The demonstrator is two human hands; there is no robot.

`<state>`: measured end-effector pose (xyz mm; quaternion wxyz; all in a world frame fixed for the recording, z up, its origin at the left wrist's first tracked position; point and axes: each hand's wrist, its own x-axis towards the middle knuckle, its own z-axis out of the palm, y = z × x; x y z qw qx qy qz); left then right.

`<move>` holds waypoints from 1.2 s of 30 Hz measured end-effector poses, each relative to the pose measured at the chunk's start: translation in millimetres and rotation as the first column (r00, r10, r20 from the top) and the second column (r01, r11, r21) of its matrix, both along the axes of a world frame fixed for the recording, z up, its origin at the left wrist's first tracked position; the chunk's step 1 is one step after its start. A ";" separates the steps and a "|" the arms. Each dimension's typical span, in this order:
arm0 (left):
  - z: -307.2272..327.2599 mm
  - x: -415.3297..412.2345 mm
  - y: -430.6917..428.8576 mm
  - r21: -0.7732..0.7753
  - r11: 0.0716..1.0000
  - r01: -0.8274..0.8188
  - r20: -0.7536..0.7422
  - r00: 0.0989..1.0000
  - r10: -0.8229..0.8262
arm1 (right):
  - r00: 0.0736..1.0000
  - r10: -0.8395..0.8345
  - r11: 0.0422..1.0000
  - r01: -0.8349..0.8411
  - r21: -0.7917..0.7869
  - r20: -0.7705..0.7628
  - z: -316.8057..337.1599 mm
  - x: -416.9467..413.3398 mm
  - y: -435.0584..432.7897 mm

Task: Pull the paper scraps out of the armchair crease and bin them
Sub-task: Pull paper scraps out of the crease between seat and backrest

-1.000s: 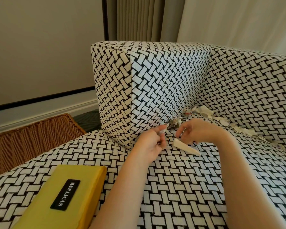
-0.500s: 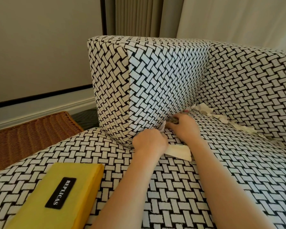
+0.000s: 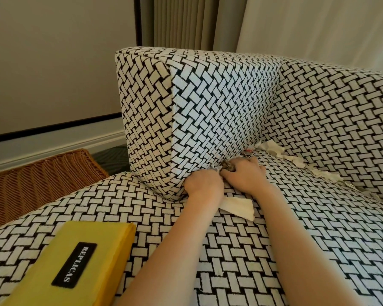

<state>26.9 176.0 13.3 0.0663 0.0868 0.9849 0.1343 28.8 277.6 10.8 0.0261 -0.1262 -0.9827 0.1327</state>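
Paper scraps [image 3: 272, 149] half-buried, left hand [image 3: 202, 185] grip unclear

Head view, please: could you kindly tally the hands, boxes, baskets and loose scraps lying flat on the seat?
Hands: 2, left hand, right hand
Yellow box: 1
Wicker basket: 1
Loose scrap flat on the seat: 1
Total: 5
Crease scraps: too bunched to count.

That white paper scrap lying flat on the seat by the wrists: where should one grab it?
Pinch the white scrap by its wide right end, from above-right: that end lies bare on the seat cushion, while the other end runs under the wrist of the left hand.
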 end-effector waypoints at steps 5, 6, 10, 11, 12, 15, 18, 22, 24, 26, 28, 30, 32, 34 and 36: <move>-9.4 1.1 -4.4 0.169 0.980 0.109 -0.181 0.980 -0.078 | 0.990 0.134 0.989 -0.135 0.056 0.035 5.2 3.8 1.9; -10.3 2.0 -5.1 0.203 0.971 0.129 -0.212 0.974 -0.085 | 0.987 0.155 0.987 -0.156 0.036 0.029 4.9 3.5 3.6; -8.6 4.9 -5.9 0.252 0.957 0.143 -0.255 0.964 -0.077 | 0.970 0.237 0.952 -0.242 -0.185 -0.049 7.6 4.0 16.9; -8.2 5.9 -5.6 0.252 0.956 0.148 -0.257 0.963 -0.081 | 0.968 0.248 0.943 -0.251 -0.219 -0.041 7.7 5.2 18.1; -7.7 5.8 -6.1 0.254 0.955 0.151 -0.258 0.962 -0.084 | 0.971 0.238 0.942 -0.240 -0.233 -0.036 6.9 5.4 17.9; -7.1 5.9 -7.7 0.276 0.947 0.162 -0.256 0.962 -0.090 | 0.978 0.189 0.946 -0.205 -0.250 -0.085 4.7 4.6 17.3; -4.7 8.8 -8.8 0.360 0.919 0.163 -0.246 0.966 -0.075 | 0.987 0.147 0.911 -0.161 -0.379 -0.067 8.4 3.4 12.8; -2.4 10.6 -11.9 0.511 0.849 0.131 -0.223 0.975 -0.016 | 0.988 0.147 0.976 -0.151 -0.157 -0.040 0.7 -6.4 7.8; -5.0 10.6 -14.0 0.526 0.842 0.120 -0.217 0.976 -0.003 | 0.989 0.146 0.977 -0.149 -0.150 -0.027 0.0 -7.4 5.0; -7.8 10.0 -15.9 0.520 0.846 0.118 -0.219 0.976 -0.002 | 0.993 0.099 0.980 -0.109 -0.165 -0.066 -0.4 -7.5 2.8; -8.9 9.8 -17.6 0.512 0.850 0.124 -0.201 0.979 -0.022 | 0.992 0.022 0.994 -0.035 -0.099 -0.126 -2.4 -7.9 -1.0; -5.7 11.8 -19.1 0.547 0.828 0.126 -0.143 0.988 -0.056 | 0.982 -0.030 0.997 0.018 -0.068 -0.184 -6.7 -7.5 -3.1; -2.3 12.4 -19.1 0.639 0.767 0.060 -0.012 0.998 -0.068 | 0.966 -0.083 0.985 0.042 -0.167 -0.243 -7.7 -6.8 -2.2; 1.6 11.8 -20.6 0.788 0.590 -0.176 0.265 0.962 -0.067 | 0.938 -0.134 0.959 0.042 -0.281 -0.319 -6.2 -6.2 0.9; 4.6 9.0 -23.0 0.822 0.222 -0.524 0.568 0.785 -0.247 | 0.905 -0.158 0.936 0.010 -0.351 -0.396 -4.4 -6.9 3.1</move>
